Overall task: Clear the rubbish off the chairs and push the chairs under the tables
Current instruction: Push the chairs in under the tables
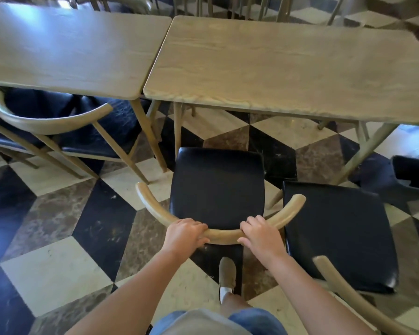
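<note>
Wooden left counter [65, 49] shelters a tucked chair [58, 122]. Left hand [185, 234] and right hand [260, 234] both grip the middle chair's backrest [221, 232], its seat short of the right counter [288, 68]; another chair [339, 235] stands beside.

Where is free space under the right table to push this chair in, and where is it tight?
Both hands, left hand and right hand, grip the middle chair. Ahead, bare floor lies open under the right table, between its legs. It is tight on the right, where the second chair stands close beside, and left, near the table leg.
</note>
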Demonstrator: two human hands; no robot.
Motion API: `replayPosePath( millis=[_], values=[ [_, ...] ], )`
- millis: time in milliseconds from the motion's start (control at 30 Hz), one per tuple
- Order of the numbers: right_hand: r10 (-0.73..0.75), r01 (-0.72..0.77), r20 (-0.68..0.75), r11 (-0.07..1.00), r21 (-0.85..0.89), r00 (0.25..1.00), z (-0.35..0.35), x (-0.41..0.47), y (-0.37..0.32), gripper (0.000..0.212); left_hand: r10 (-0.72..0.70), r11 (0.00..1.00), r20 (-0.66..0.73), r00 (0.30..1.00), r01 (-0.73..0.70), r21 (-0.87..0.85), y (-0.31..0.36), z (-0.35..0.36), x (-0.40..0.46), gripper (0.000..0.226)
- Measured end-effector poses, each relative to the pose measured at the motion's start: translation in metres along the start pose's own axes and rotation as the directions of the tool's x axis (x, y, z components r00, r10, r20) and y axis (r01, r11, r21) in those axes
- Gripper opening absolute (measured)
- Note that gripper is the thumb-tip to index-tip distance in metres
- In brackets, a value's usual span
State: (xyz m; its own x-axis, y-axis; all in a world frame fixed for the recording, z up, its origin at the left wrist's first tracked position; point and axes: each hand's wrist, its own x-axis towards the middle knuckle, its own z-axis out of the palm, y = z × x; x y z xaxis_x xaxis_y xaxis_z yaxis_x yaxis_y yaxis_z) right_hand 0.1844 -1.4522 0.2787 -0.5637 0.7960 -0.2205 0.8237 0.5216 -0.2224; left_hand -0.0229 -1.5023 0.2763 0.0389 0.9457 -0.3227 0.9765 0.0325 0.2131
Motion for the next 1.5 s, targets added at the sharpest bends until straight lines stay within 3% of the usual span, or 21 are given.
replayPosePath(
  millis=[267, 800, 1033, 1300, 1500],
  values=[
    [-0.029, 0.029, -0.018, 1.0, 0.01, 0.999, -0.024, 0.074, 0.018, 0.036, -0.044, 0.999, -0.024, 0.999, 0.044, -0.019, -0.016, -0.035, 0.07, 0.038],
    [-0.009, 0.009, 0.003, 0.998, -0.055, 1.0, -0.067, 0.213, 0.049, 0.033, 0.068, 0.994, 0.011, 0.998, -0.068, 0.084, -0.062, -0.095, 0.203, 0.036],
    [-0.025, 0.026, 0.007, 0.995, -0.099, 1.0, -0.082, 0.26, 0.068, 0.03, 0.087, 0.995, 0.027, 0.996, -0.088, 0.051, -0.074, -0.111, 0.252, 0.036],
    [-0.034, 0.038, 0.049, 0.994, -0.105, 0.998, -0.092, 0.285, 0.09, 0.028, 0.121, 0.987, 0.011, 0.993, -0.121, 0.102, -0.068, -0.115, 0.277, 0.031],
    [0.025, -0.024, 0.023, 0.998, -0.062, 0.999, -0.092, 0.278, 0.084, 0.028, 0.067, 0.995, 0.033, 0.997, -0.07, 0.076, -0.06, -0.118, 0.279, 0.035]
  ],
)
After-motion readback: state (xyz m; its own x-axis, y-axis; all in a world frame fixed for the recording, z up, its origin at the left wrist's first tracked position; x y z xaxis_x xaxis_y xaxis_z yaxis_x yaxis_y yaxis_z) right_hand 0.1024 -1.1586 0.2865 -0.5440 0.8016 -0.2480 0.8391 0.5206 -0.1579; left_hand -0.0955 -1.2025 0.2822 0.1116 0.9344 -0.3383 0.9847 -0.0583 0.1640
